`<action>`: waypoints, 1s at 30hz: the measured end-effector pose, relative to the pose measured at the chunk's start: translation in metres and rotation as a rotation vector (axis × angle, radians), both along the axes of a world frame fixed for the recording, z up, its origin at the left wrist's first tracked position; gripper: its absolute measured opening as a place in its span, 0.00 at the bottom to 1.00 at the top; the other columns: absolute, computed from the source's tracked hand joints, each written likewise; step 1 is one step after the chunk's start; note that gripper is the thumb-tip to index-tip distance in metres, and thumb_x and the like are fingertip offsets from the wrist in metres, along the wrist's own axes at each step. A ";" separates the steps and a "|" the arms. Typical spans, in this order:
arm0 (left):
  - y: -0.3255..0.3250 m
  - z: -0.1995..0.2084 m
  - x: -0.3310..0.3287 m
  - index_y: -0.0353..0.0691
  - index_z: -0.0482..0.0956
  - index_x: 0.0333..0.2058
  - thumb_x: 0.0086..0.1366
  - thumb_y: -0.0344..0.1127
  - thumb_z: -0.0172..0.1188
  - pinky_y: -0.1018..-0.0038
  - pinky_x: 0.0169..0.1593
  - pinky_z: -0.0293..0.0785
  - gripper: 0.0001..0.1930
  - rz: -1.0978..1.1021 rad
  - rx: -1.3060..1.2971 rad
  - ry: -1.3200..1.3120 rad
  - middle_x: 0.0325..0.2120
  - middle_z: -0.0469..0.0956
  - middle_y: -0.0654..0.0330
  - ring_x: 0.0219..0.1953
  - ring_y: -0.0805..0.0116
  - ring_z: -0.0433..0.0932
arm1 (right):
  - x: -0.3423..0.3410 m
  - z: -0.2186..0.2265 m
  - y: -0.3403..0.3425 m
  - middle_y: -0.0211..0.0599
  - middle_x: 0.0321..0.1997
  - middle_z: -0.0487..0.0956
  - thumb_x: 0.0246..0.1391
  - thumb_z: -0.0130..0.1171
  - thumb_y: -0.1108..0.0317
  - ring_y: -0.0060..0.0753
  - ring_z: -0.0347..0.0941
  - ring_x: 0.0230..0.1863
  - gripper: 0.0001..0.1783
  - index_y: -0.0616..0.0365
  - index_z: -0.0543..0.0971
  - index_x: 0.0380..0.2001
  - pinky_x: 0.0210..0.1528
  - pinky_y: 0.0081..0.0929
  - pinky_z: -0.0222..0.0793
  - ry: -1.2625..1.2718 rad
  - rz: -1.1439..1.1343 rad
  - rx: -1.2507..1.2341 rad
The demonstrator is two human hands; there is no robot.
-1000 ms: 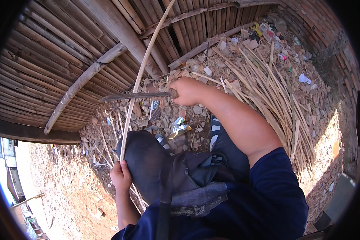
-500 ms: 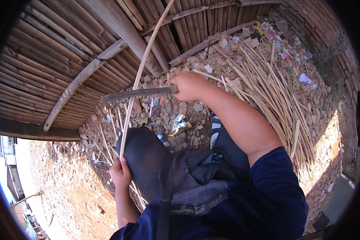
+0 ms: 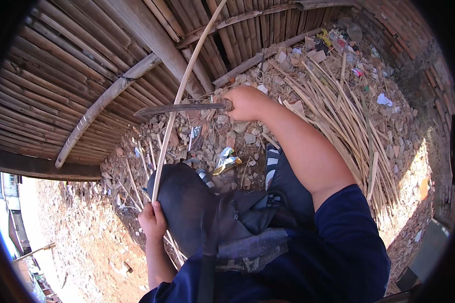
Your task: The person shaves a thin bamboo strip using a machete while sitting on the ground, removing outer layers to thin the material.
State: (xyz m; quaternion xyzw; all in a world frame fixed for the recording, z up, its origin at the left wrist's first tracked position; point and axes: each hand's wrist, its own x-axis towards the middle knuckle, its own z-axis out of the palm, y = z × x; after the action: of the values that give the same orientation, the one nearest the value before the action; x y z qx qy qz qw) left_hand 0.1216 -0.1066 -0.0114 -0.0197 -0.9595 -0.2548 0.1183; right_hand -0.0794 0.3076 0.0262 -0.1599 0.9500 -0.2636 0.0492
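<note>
A long pale bamboo strip (image 3: 177, 96) slants up from my left knee past the top of the view. Its lower part is gripped by my left hand (image 3: 152, 220), thumb laid along it, beside the knee. My right hand (image 3: 247, 103) is closed round the handle of a machete (image 3: 187, 107). The dark, slightly curved blade points left and crosses the strip roughly at right angles, appearing to touch it. Most of the handle is hidden inside my fist.
A heap of split bamboo strips (image 3: 338, 111) lies to the right on rubble-strewn ground. Several more strips (image 3: 131, 177) lie by my left knee. A bamboo-slat wall (image 3: 50, 96) with poles rises at the left, a brick wall (image 3: 414, 30) at the far right. A shiny wrapper (image 3: 226, 162) lies between my feet.
My right hand and the machete have moved slightly up and to the right along the strip. The strip's upper end has shifted a little right. My left hand keeps its place.
</note>
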 end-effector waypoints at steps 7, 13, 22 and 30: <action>0.000 -0.002 0.005 0.36 0.66 0.21 0.75 0.43 0.53 0.58 0.21 0.62 0.23 0.062 0.031 -0.023 0.12 0.68 0.48 0.14 0.48 0.70 | 0.026 0.028 -0.042 0.47 0.45 0.85 0.46 0.65 0.65 0.53 0.81 0.49 0.20 0.53 0.84 0.46 0.53 0.49 0.78 -0.057 0.023 0.050; -0.003 0.000 0.001 0.36 0.66 0.22 0.75 0.43 0.53 0.58 0.22 0.62 0.23 0.011 0.011 -0.006 0.12 0.69 0.47 0.15 0.47 0.71 | 0.007 0.016 -0.016 0.48 0.45 0.85 0.46 0.65 0.64 0.53 0.82 0.49 0.21 0.52 0.85 0.46 0.52 0.49 0.77 -0.094 -0.044 0.015; -0.002 0.000 0.003 0.36 0.67 0.22 0.74 0.43 0.55 0.57 0.22 0.63 0.23 0.052 0.024 -0.046 0.13 0.69 0.46 0.16 0.44 0.71 | 0.033 0.022 -0.049 0.50 0.36 0.84 0.43 0.65 0.63 0.56 0.82 0.43 0.18 0.49 0.84 0.42 0.45 0.51 0.77 -0.005 0.119 0.117; 0.008 0.016 0.008 0.37 0.69 0.21 0.74 0.43 0.57 0.56 0.23 0.65 0.22 0.021 -0.086 -0.029 0.14 0.71 0.46 0.17 0.43 0.73 | 0.004 0.004 0.004 0.50 0.38 0.84 0.44 0.63 0.65 0.55 0.81 0.44 0.16 0.52 0.85 0.40 0.48 0.50 0.77 -0.017 -0.150 -0.029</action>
State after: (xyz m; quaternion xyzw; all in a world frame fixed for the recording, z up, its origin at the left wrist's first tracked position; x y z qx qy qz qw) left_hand 0.1298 -0.0985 0.0042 -0.0109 -0.9713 -0.2125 0.1062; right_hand -0.0758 0.3118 0.0306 -0.0868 0.9550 -0.2816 0.0353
